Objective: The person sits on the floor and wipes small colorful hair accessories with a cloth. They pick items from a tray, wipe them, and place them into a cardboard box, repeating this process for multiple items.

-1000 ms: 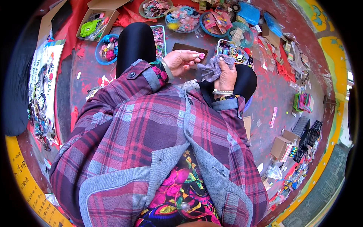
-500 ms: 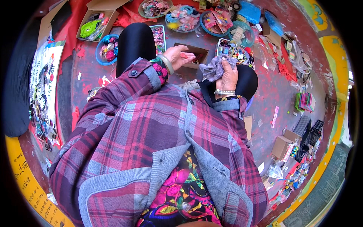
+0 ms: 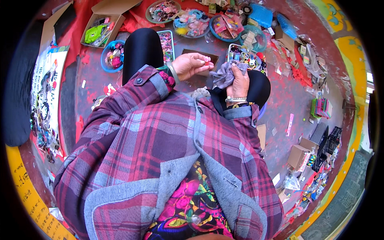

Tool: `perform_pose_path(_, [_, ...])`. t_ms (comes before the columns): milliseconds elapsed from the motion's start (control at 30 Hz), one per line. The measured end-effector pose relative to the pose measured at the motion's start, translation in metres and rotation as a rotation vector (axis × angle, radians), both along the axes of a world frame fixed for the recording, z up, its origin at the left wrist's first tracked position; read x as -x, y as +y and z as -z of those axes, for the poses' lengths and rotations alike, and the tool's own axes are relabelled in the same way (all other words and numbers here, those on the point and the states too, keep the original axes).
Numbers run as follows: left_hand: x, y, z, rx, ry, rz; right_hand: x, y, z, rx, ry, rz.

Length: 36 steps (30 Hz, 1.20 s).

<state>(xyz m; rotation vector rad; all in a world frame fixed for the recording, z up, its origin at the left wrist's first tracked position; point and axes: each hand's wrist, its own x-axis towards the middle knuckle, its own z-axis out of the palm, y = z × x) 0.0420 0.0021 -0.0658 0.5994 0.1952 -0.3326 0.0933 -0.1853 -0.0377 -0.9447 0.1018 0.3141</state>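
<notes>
Between the thumb and fingers of my left hand (image 3: 188,66) is a small red piece (image 3: 207,61), too small to name. A crumpled grey-purple cloth (image 3: 225,75) is bunched in my right hand (image 3: 240,82), with the thumb on top. The two hands face each other above my lap, a short gap apart, the left near the cloth's edge. Just beyond my left hand stands a brown cardboard box (image 3: 213,57), partly covered by it.
Past my knees sit a blue basin (image 3: 105,60) of hair ornaments, a white tray (image 3: 173,47) and another white tray (image 3: 229,49) of hair ties. Farther off are several filled basins and an open carton (image 3: 118,25). A small box (image 3: 297,157) lies right.
My left hand has turned from palm-up to a pinch, bringing the red piece to its fingertips and closer to the cloth. My right hand keeps the cloth, shifting slightly.
</notes>
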Motion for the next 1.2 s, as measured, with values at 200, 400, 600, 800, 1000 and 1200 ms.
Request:
perform_pose_path(200, [0.005,-0.006,0.001,-0.164,0.063,-0.034,0.004,0.002,-0.003,0.06,-0.053,-0.052])
perform_pose_path(400, [0.012,-0.014,-0.014,-0.311,0.099,-0.029,0.012,0.014,-0.012,0.291,-0.277,-0.241])
perform_pose_path(600, [0.017,-0.016,-0.023,-0.395,0.089,0.082,0.02,0.017,-0.002,0.579,-0.46,-0.379])
perform_pose_path(800, [0.02,-0.016,-0.028,-0.471,-0.042,0.082,0.021,0.019,-0.006,0.608,-0.498,-0.195])
perform_pose_path(1000, [0.017,-0.014,-0.029,-0.28,-0.027,0.063,0.005,0.007,0.001,0.167,0.013,-0.062])
perform_pose_path(1200, [0.012,0.0,-0.002,-0.269,0.165,0.022,0.004,0.002,-0.01,-0.016,0.075,-0.006])
